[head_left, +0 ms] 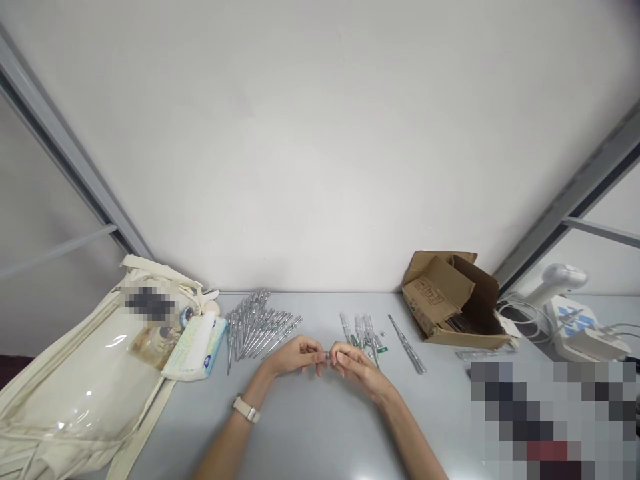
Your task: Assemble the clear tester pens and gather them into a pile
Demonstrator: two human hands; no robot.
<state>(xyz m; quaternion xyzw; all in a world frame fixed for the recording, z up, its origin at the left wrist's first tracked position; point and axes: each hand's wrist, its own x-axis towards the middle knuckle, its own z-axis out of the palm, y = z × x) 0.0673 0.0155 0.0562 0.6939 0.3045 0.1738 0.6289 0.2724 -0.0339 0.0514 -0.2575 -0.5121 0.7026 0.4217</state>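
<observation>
My left hand [299, 355] and right hand [361, 371] meet fingertip to fingertip, forearms slanting inward, wrists bent; both pinch a small shiny piece [327, 357] between them, mostly covered by my fingers, so I can't make out its shape; the slim tools [263, 327] fan out beyond my left hand; the clear handles [367, 328] lie just past my right, partly hidden by it; my forearms are cut off below.

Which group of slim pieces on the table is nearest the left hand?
The big silvery fan, just beyond and left of the left hand. The clear pieces with green bits lie beyond the right hand, farther right.
</observation>
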